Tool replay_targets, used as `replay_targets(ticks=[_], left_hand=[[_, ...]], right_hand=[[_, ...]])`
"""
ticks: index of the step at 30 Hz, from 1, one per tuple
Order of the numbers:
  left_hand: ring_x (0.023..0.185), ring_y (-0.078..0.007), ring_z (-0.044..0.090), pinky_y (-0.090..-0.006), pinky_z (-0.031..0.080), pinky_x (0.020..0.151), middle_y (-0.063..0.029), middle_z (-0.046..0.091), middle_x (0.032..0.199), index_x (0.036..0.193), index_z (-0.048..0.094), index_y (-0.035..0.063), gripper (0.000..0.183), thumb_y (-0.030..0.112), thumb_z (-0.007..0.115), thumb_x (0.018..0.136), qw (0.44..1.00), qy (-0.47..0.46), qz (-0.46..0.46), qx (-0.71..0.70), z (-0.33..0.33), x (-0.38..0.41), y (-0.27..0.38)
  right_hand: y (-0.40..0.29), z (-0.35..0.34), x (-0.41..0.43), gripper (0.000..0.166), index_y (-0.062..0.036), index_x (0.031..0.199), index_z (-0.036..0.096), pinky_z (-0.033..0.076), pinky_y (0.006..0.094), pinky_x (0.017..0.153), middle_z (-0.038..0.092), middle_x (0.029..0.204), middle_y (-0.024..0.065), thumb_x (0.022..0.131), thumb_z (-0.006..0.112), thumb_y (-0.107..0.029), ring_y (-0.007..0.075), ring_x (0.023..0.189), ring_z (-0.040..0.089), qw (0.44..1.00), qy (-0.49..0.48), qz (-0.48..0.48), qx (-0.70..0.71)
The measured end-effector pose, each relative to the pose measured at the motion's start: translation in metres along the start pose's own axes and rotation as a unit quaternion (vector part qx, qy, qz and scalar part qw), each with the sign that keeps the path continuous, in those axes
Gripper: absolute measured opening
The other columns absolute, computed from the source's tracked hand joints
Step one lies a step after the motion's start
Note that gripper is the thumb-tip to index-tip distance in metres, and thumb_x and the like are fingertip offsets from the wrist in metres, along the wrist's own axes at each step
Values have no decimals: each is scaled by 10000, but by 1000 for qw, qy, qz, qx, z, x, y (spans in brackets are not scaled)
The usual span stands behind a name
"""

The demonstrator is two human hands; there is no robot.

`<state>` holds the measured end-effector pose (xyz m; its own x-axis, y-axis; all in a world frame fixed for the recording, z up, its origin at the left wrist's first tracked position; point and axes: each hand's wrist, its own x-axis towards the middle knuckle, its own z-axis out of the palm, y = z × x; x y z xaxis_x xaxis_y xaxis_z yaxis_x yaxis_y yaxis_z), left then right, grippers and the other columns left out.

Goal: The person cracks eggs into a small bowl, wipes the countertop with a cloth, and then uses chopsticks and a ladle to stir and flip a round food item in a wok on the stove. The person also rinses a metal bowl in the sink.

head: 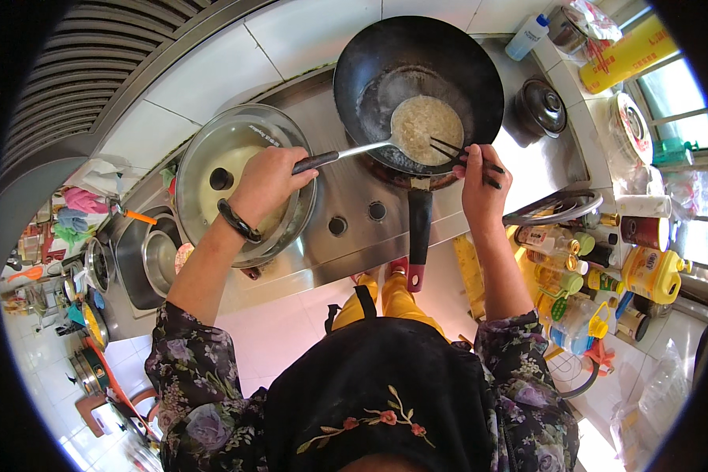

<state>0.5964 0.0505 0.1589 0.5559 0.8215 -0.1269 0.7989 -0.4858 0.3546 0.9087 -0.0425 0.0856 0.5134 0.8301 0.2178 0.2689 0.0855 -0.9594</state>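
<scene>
My left hand [276,182] grips the dark handle of a metal ladle [363,149]. The ladle's round bowl, full of a pale, lumpy mixture [428,124], is over the near part of a black wok [416,44]. Between the fingers of my right hand [487,180] is a pair of black chopsticks [463,154], their tips in the mixture. The wok stands on the right side of the steel stove, its black and red handle [419,236] towards me. Beneath my left hand and wrist is a pot with a glass lid [206,206].
A dark lidded pot [541,109] and a blue-capped bottle [527,38] stand right of the wok. Several condiment bottles [546,241] crowd the right side. To the left is a sink [131,265] with a metal bowl [159,259]. A range hood [94,65] fills the upper left.
</scene>
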Motion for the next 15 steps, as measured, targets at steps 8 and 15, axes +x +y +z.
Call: replay_targets(ticks=[8,15], left_hand=[[658,-365,566,-434,422,591,-171,581,697,833,633,47,227,265,695,829,1000,3,6,-20,1,-1,-4],[709,-369,602,-457,455,622,-171,607,702,830,631,45,248,286,687,829,1000,-14,-17,-5,-1,-1,1]], right_hand=[[20,10,-4,211,37,906,622,494,222,584,661,769,67,996,543,-136,104,662,649,996,-26,42,79],[20,-6,20,220,31,973,638,487,206,587,670,807,62,1002,547,-167,82,667,632,995,17,41,89]])
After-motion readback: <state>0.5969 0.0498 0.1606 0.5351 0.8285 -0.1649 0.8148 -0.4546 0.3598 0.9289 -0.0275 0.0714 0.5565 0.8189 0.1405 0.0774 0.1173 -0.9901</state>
